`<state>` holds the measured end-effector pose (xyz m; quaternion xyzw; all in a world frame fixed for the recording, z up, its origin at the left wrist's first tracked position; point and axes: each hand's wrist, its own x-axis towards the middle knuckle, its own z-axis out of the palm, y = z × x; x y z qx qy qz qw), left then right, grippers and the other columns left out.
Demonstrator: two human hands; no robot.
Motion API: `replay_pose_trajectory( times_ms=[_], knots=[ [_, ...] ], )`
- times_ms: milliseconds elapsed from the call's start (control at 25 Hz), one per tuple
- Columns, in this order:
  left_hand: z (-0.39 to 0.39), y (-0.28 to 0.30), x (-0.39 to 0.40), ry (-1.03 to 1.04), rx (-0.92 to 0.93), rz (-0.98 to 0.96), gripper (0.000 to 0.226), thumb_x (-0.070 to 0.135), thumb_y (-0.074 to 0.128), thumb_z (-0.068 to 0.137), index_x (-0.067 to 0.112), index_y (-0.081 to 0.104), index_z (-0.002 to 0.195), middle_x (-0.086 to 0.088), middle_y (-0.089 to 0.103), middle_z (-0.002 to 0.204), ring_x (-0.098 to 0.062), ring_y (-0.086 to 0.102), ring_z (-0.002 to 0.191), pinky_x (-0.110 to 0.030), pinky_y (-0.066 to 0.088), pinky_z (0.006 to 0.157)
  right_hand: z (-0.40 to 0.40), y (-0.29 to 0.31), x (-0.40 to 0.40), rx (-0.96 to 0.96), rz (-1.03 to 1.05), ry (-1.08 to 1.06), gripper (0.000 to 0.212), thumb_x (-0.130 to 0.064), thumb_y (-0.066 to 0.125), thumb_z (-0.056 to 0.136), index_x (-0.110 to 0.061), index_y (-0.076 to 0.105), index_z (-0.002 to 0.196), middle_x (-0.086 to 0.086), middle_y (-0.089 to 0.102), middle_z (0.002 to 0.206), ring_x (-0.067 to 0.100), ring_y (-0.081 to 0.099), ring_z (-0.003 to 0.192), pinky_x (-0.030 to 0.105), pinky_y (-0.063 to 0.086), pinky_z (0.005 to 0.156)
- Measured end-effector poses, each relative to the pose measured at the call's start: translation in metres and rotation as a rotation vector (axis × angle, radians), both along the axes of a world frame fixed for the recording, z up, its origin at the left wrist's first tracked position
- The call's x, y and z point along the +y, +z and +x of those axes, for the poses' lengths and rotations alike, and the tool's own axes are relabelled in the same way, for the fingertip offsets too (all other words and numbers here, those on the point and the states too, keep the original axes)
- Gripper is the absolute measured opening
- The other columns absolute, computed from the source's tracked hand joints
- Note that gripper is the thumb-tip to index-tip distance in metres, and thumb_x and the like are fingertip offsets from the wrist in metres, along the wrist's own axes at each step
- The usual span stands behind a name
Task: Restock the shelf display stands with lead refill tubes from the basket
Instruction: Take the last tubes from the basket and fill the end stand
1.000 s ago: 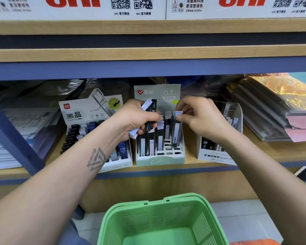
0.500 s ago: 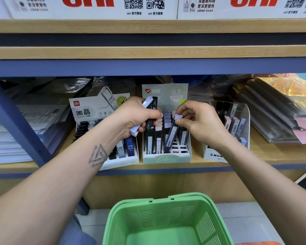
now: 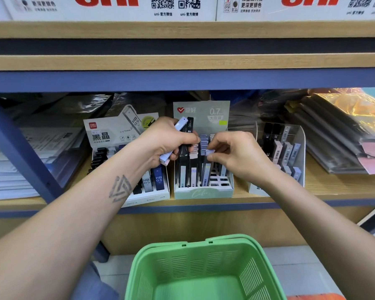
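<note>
Since a second earlier, the right hand [image 3: 236,156] had lowered its pinched lead refill tube [image 3: 207,167] from the back rows down into a slot of the pale-green cardboard stand [image 3: 204,189], thumb and forefinger clamped on its lilac cap. Nearest lay the green perforated plastic basket [image 3: 204,267], its visible floor bare. Beyond it, the left hand [image 3: 167,144] held curled fingers around spare tubes [image 3: 185,135], one lilac, one black, tilted above the stand. Flanking it stood a white card stand [image 3: 147,191] and a clear rounded acrylic stand [image 3: 299,152] of flat rectangular tubes.
</note>
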<state>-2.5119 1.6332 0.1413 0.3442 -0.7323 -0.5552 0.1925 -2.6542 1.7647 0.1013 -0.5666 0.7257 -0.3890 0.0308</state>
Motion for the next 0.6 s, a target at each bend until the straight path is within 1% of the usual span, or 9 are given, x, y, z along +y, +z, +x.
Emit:
replay_pose_trajectory(
  times_ms=[80, 160, 320, 400, 480, 520, 560, 600],
  knots=[
    [-0.002, -0.003, -0.003, -0.005, -0.006, -0.005, 0.03, 0.011, 0.076, 0.082, -0.003, 0.068, 0.108, -0.01, 0.066, 0.065, -0.013, 0.036, 0.039, -0.018, 0.029, 0.038, 0.0, -0.004, -0.001, 0.105, -0.012, 0.041, 0.006, -0.012, 0.076, 0.088, -0.013, 0.08, 0.093, -0.007, 0.072, 0.086, 0.009, 0.066, 0.08, 0.027, 0.053, 0.077],
    [-0.003, -0.005, -0.005, -0.009, -0.01, 0.0, 0.032, 0.013, 0.077, 0.081, -0.003, 0.069, 0.108, -0.009, 0.067, 0.065, -0.014, 0.037, 0.041, -0.02, 0.03, 0.042, 0.0, -0.008, -0.002, 0.19, -0.045, 0.072, 0.009, -0.008, 0.074, 0.089, -0.01, 0.081, 0.095, -0.004, 0.071, 0.088, 0.014, 0.065, 0.083, 0.032, 0.053, 0.079],
    [-0.001, -0.003, -0.004, -0.007, -0.019, -0.002, 0.029, 0.013, 0.076, 0.082, -0.001, 0.069, 0.107, -0.009, 0.067, 0.065, -0.012, 0.036, 0.038, -0.018, 0.03, 0.036, -0.001, -0.011, -0.003, 0.227, -0.056, 0.061, 0.012, -0.011, 0.073, 0.091, -0.012, 0.081, 0.1, -0.013, 0.061, 0.086, 0.013, 0.063, 0.083, 0.04, 0.055, 0.079],
    [0.0, -0.002, -0.004, -0.005, -0.024, -0.002, 0.029, 0.013, 0.076, 0.083, 0.0, 0.068, 0.107, -0.008, 0.066, 0.065, -0.012, 0.036, 0.038, -0.017, 0.029, 0.036, 0.0, -0.01, -0.001, 0.233, -0.036, 0.04, 0.018, -0.014, 0.069, 0.093, -0.014, 0.078, 0.109, -0.011, 0.065, 0.092, 0.015, 0.064, 0.09, 0.042, 0.055, 0.084],
    [0.001, -0.002, -0.004, -0.007, -0.012, 0.011, 0.03, 0.014, 0.077, 0.082, 0.0, 0.068, 0.107, -0.008, 0.067, 0.066, -0.013, 0.036, 0.039, -0.018, 0.029, 0.038, -0.001, -0.007, 0.001, 0.218, -0.032, -0.002, 0.024, -0.015, 0.065, 0.096, -0.015, 0.075, 0.117, -0.005, 0.074, 0.108, 0.018, 0.066, 0.104, 0.041, 0.054, 0.093],
    [0.002, -0.002, -0.004, -0.013, 0.002, 0.022, 0.03, 0.014, 0.077, 0.082, -0.001, 0.068, 0.106, -0.01, 0.067, 0.068, -0.013, 0.036, 0.04, -0.019, 0.029, 0.041, -0.002, -0.004, 0.003, 0.214, -0.038, -0.032, 0.025, -0.016, 0.063, 0.097, -0.016, 0.075, 0.119, -0.004, 0.075, 0.113, 0.017, 0.066, 0.109, 0.04, 0.054, 0.096],
    [0.002, -0.002, -0.002, -0.029, 0.025, 0.039, 0.029, 0.015, 0.078, 0.082, 0.0, 0.068, 0.104, -0.012, 0.067, 0.071, -0.014, 0.037, 0.041, -0.02, 0.029, 0.042, -0.003, -0.001, 0.004, 0.213, -0.053, -0.065, 0.024, -0.017, 0.062, 0.097, -0.017, 0.075, 0.117, -0.005, 0.075, 0.113, 0.015, 0.067, 0.108, 0.038, 0.054, 0.096],
    [0.003, 0.0, 0.001, -0.055, 0.05, 0.062, 0.026, 0.016, 0.079, 0.083, 0.002, 0.068, 0.101, -0.014, 0.067, 0.074, -0.014, 0.037, 0.041, -0.019, 0.029, 0.041, -0.004, 0.003, 0.006, 0.191, -0.072, -0.096, 0.022, -0.016, 0.063, 0.097, -0.018, 0.076, 0.114, -0.005, 0.076, 0.109, 0.012, 0.068, 0.104, 0.035, 0.055, 0.093]
  ],
)
